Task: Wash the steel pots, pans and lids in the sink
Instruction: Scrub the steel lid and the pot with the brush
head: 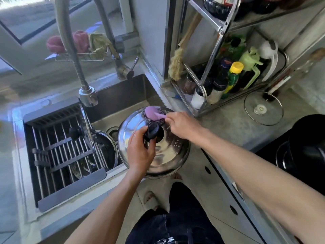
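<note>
My left hand (140,148) curls round the black round knob (152,132) of a wide, domed steel lid (163,155), gripping it so the lid tilts over the sink's right edge, its polished face mirror-bright with beads of water on the right. My right hand (181,123) pinches the smooth lilac plastic handle of one scrubber (154,114), whose coarse, dark wire-wool pad presses on the lid's far rim. Left of the lid, one steel pot (105,147) sits low in the steel sink (123,95), half under a roll-up drying rack (59,148) of thin steel rods with grey end strips. On the grey surface (228,124) to the right lies one round glass lid (263,108) with a steel rim. Behind it a chrome wire shelf (207,80) holds bottles, one with a yellow cap (233,76); their labels are too blurred to read. The coiled steel tap (82,74) hangs over the sink's far edge.
</note>
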Demonstrator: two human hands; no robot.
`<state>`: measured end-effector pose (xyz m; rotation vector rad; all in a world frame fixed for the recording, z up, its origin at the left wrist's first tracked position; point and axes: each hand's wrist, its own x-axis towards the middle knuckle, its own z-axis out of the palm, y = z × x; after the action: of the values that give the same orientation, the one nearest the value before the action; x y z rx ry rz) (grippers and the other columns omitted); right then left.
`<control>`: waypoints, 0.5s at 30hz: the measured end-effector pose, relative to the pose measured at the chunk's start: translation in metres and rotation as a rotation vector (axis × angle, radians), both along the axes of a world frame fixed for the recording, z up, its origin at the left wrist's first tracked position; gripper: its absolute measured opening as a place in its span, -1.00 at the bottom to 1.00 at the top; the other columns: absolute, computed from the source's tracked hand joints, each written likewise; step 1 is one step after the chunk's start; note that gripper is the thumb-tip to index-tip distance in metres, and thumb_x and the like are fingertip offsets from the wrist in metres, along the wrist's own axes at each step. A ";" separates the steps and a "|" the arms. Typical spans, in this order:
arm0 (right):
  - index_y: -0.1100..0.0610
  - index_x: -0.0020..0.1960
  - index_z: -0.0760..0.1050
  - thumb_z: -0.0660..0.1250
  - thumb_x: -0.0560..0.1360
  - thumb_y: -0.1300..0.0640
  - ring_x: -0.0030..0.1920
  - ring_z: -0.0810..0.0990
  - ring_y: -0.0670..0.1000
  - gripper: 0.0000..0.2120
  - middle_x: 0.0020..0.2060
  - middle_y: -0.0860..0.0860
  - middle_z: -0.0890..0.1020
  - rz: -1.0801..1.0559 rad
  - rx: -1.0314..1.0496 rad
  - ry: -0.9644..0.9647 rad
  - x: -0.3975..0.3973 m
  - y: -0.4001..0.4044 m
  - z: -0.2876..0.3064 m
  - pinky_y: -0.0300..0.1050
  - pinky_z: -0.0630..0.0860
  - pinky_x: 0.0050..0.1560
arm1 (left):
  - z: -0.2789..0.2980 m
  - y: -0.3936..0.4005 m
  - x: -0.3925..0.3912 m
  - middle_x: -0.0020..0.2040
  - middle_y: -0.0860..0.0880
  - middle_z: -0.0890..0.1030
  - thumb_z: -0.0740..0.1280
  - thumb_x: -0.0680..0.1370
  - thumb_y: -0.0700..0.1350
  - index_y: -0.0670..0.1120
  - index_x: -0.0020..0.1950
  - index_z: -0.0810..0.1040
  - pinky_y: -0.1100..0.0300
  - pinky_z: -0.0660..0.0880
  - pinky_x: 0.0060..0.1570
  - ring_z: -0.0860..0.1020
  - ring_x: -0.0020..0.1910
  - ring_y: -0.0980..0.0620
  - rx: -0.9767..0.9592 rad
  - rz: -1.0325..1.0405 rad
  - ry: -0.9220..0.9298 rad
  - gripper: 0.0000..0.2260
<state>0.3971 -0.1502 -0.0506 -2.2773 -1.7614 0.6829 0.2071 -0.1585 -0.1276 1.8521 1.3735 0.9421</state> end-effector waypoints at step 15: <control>0.05 0.26 0.50 0.11 0.67 0.06 0.11 0.57 0.29 -0.73 0.09 0.23 0.61 0.153 0.003 -0.056 0.001 0.009 0.002 0.03 0.35 -0.11 | -0.010 0.003 0.002 -0.07 -0.03 0.65 0.39 0.52 -0.01 0.08 0.20 0.48 -0.16 0.57 -0.11 0.61 -0.14 -0.21 0.078 0.020 0.010 -0.73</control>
<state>0.3983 -0.1409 -0.0483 -2.1969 -1.9769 0.6485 0.2089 -0.1557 -0.1372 1.9059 1.3813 1.0112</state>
